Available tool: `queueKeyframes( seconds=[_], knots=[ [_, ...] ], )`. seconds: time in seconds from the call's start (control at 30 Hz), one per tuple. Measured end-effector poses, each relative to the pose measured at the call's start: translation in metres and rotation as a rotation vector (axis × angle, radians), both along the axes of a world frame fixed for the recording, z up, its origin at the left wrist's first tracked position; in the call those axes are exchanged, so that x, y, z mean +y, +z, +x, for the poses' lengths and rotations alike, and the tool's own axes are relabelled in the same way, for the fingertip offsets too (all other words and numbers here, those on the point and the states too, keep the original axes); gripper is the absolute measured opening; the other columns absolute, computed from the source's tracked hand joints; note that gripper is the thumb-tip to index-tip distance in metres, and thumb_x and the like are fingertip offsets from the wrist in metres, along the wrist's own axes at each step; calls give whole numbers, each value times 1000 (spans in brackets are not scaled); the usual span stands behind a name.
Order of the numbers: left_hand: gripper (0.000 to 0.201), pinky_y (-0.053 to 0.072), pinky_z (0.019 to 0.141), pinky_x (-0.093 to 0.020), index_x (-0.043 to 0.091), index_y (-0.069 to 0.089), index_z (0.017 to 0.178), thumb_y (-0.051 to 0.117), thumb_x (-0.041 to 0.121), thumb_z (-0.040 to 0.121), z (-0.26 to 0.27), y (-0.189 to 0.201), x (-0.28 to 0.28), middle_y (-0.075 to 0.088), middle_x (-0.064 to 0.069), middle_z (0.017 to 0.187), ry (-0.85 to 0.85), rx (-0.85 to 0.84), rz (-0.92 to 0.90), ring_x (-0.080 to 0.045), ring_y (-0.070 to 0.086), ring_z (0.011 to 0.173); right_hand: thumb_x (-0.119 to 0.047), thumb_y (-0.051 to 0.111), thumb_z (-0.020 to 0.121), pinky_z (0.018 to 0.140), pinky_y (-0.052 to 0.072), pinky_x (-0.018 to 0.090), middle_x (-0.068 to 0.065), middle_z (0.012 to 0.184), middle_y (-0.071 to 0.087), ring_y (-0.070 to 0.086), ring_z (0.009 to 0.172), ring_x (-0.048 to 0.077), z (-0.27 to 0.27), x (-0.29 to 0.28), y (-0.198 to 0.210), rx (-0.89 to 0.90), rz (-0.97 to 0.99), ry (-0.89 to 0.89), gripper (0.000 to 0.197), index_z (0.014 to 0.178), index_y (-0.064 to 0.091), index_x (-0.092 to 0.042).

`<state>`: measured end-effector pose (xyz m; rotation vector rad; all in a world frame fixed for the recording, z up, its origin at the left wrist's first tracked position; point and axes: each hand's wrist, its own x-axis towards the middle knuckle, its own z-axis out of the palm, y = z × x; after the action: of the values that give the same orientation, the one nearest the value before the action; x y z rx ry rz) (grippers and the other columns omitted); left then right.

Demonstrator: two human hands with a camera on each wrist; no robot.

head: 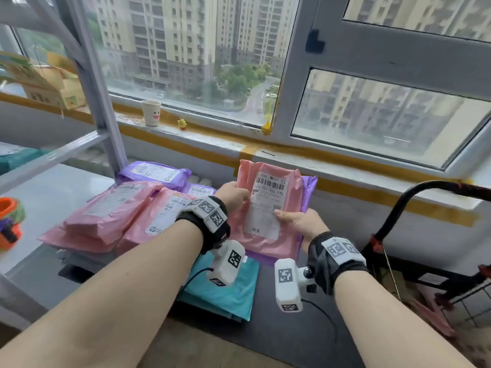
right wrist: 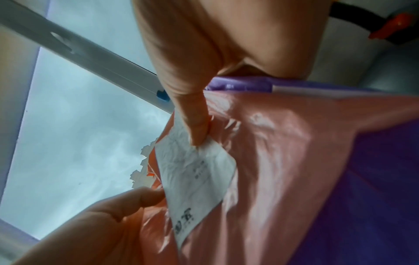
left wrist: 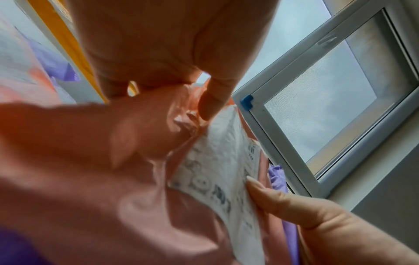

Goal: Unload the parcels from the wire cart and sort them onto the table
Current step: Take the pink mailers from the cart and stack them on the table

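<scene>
Head view: pink parcel [head: 268,208] held upright between my hands above the table [head: 47,197], its long axis running from bottom to top, label [head: 267,205] facing me with the barcode at the upper end. A purple parcel [head: 309,187] lies flat against its back, showing along the right edge and below. My left hand [head: 232,195] grips the pink parcel's left edge, thumb on the front; my right hand [head: 300,221] grips the right edge, thumb on the label. To the left, pink parcels [head: 106,211] lie stacked on the table with purple ones [head: 155,173] behind them, near the wall. A teal parcel [head: 225,288] lies flat under my left wrist. The cart [head: 414,208] stands at right, its black handle arching up. A paper cup [head: 151,112] and a small yellow toy [head: 182,124] sit on the sill.

Left wrist view: my left hand [left wrist: 158,44] is curled on the pink parcel [left wrist: 90,170], thumb pressing the crumpled plastic beside the label [left wrist: 217,170]. My right hand [left wrist: 306,215] enters from lower right, thumb on the label's edge. The purple parcel [left wrist: 277,175] peeks out behind.

Right wrist view: my right hand [right wrist: 204,53] pinches both parcels, thumb down on the label [right wrist: 195,179] of the pink parcel [right wrist: 283,161]; the purple parcel [right wrist: 374,170] sits behind. My left hand [right wrist: 102,220] holds the far edge.
</scene>
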<state>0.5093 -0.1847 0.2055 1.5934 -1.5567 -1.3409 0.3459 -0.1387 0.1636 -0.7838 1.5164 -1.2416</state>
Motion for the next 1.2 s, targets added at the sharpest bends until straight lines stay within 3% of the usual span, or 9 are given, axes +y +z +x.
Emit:
queueKeyframes(
  seconds=[0.1,0.27,0.43,0.6,0.73,0.8,0.9,1.03,1.2],
  knots=[
    [7,45,66,-25,10,54,83,55,3,84,1,-2,-17,55,-4,84,-19,-10,-21,-17,53,79,4,73,75,81,55,46,22,98,69,68,88,34,-4,-10,5,47,1,-11,35,108,64,9],
    [21,45,98,-41,6,59,104,59,-1,84,9,-2,-46,63,-11,109,4,15,-49,-27,58,103,5,72,76,81,56,44,19,94,70,68,83,32,4,-38,10,52,-31,-15,32,107,65,5],
    [28,47,97,-44,3,57,114,61,2,86,18,4,-79,63,-14,115,45,-17,-131,-30,60,108,2,75,74,88,54,51,21,102,70,68,92,34,12,-78,18,74,-47,23,37,110,64,5],
    [31,49,87,-33,5,55,117,59,2,87,19,12,-112,63,-10,115,93,-39,-193,-26,60,104,1,74,76,88,54,47,18,106,69,67,95,33,14,-116,31,110,-90,36,35,109,64,2],
    [47,46,97,-36,8,47,131,62,14,88,40,13,-138,55,-6,127,180,-105,-209,-24,55,114,-5,78,74,86,55,49,18,107,68,67,93,32,15,-150,27,111,-73,-40,35,103,61,-1],
    [38,45,97,-35,9,53,126,58,12,89,62,7,-150,58,-9,126,252,-186,-218,-26,56,115,-9,79,74,86,54,48,15,107,66,66,94,32,17,-165,24,133,-24,-44,37,102,56,-2],
    [20,49,94,-37,17,64,96,51,6,86,94,-6,-158,66,-12,114,383,-275,-175,-30,61,107,-9,77,77,87,53,44,16,109,64,64,96,31,25,-183,13,145,34,-13,43,111,55,4],
    [26,51,92,-41,20,61,67,52,3,84,127,-25,-163,69,-16,106,488,-318,-114,-35,63,102,-8,74,80,80,50,33,15,114,62,59,89,24,46,-199,-5,125,102,60,49,121,51,7],
    [20,52,84,-34,18,63,74,52,6,86,148,-38,-161,68,-17,98,572,-352,-63,-31,65,95,-4,71,82,67,46,28,13,108,63,58,85,22,65,-215,-7,141,106,150,41,118,54,3]
  ],
)
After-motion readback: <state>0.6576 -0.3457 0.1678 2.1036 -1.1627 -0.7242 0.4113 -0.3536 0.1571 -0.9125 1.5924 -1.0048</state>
